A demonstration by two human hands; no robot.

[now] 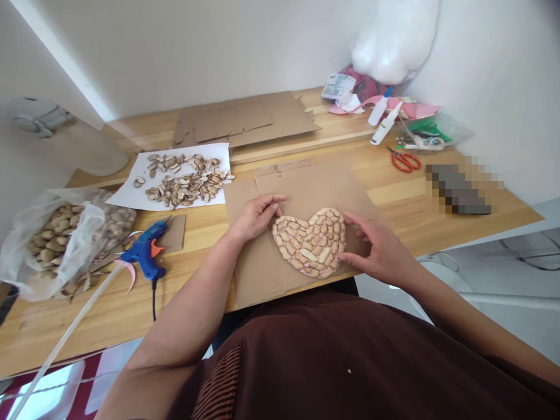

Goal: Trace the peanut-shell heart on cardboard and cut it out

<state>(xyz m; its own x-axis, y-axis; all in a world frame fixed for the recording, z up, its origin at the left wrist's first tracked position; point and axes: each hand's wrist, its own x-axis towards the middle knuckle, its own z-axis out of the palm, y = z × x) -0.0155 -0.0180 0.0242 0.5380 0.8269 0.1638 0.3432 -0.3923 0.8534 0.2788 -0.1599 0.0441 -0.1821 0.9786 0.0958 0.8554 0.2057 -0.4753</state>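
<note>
A heart-shaped piece covered with peanut shells (312, 245) lies on a sheet of brown cardboard (258, 280) in front of me. Pink backing shows in the gaps between its shells. My left hand (258, 217) is at the heart's upper left edge, fingers loosely stretched out and the thumb side close to the rim. On the other side, my right hand (378, 248) is open, its thumb and forefinger spread along the right edge. Both hands appear to touch the rim without gripping it.
Loose shells (188, 181) lie on white paper (126, 195). Left are a bag of peanuts (56, 239) and a blue glue gun (146, 251). Behind is more cardboard (245, 116). Right are glue bottles (385, 125), red-handled scissors (406, 161) and a blurred dark object (459, 189).
</note>
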